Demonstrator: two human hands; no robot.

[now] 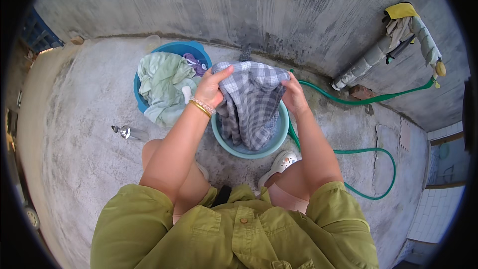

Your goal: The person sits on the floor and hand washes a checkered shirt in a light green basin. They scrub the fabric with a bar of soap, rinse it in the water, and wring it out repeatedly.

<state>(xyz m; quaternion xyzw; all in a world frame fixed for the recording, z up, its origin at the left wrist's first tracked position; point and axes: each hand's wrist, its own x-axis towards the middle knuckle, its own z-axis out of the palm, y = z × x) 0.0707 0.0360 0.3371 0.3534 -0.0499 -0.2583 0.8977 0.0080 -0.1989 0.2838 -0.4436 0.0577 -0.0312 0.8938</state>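
Note:
A grey and white checked cloth [251, 97] hangs between my two hands. Its upper edge is raised, and its lower folds reach into a pale turquoise basin [227, 150] that holds water. My left hand [212, 89] grips the cloth's upper left corner, thumb on top; a gold bangle and a beaded bracelet circle that wrist. At the upper right corner, my right hand [294, 93] pinches the edge between thumb and fingers. Left of the cloth, a blue tub [164, 47] holds pale green fabric [168, 78] and a purple garment [195, 63].
A clear bottle [130, 133] with a dark tip is on the concrete floor at left. From a wrapped pipe's tap [440, 68], a green hose [358, 101] runs behind the basin and loops at right. A brick piece [362, 92] lies by the concrete wall [224, 3].

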